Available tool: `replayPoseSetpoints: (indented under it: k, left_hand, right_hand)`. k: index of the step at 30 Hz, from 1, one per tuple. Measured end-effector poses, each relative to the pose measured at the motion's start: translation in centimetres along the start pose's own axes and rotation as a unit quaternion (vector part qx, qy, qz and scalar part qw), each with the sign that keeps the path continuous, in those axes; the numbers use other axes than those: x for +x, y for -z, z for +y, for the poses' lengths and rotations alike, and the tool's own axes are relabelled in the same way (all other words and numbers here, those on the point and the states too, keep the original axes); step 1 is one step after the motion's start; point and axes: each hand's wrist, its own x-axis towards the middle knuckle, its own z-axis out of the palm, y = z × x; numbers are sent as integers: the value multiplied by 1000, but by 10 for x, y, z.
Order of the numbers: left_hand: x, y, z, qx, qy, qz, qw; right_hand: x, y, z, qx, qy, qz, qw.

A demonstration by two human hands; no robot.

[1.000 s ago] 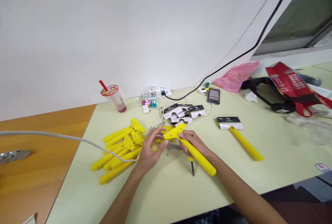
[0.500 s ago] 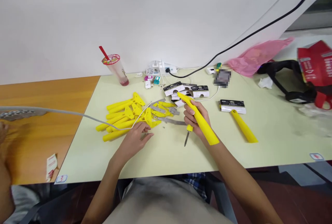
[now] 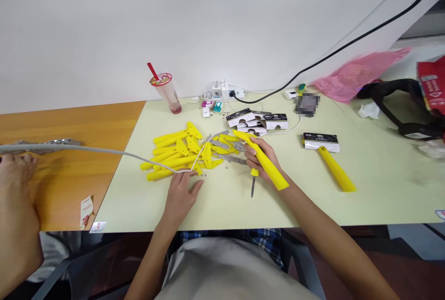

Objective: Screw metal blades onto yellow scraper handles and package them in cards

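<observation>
My right hand [image 3: 274, 154] is wrapped round a yellow scraper handle [image 3: 269, 168], held tilted above the table. The same hand also keeps a screwdriver [image 3: 253, 186], its shaft pointing down below the fingers. Palm down, my left hand [image 3: 179, 195] has its thumb apart and its fingertips at the near edge of a pile of yellow scraper handles [image 3: 163, 175]. Nothing shows in its grasp. Small screws [image 3: 203, 175] lie by its fingers. Grey metal blades [image 3: 233, 159] and yellow pieces are heaped between my hands. Card sleeves [image 3: 240, 117] lie behind them.
At right lies a scraper [image 3: 335, 170] with a card sleeve on its head. A grey cable [image 3: 137, 155] crosses over the pile. A cup with a straw [image 3: 168, 96] stands near a power strip [image 3: 217, 92]. A co-worker's hand [image 3: 15, 170] is at far left.
My left hand has shifted towards the pile's near edge, its fingers reaching further forward. My right hand still holds the handle and screwdriver, slightly lower. The co-worker's hand has come further into view.
</observation>
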Motion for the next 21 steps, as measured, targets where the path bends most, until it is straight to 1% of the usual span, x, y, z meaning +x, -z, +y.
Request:
replayPoseSetpoints:
  k: [4, 7, 10, 12, 15, 21]
  left_hand:
    - [-8, 3, 3, -6, -8, 13, 1000]
    - [-11, 4, 7, -39, -42, 3, 998]
    - [-13, 4, 9, -48, -76, -11, 996]
    - [-14, 3, 10, -41, -98, -30, 994]
    - [-17, 3, 15, -14, -130, -76, 989]
    - [-19, -3, 34, 45, -157, -140, 977]
  right_hand:
    - [0, -1, 1, 3, 1, 2, 1000]
    - [1, -1, 0, 4, -1, 0, 1000]
    - [2, 0, 0, 8, -5, 6, 1000]
    - [3, 2, 0, 11, -7, 10, 1000]
    - [5, 4, 0, 13, -9, 5, 1000]
    - [4, 2, 0, 11, -12, 5, 1000]
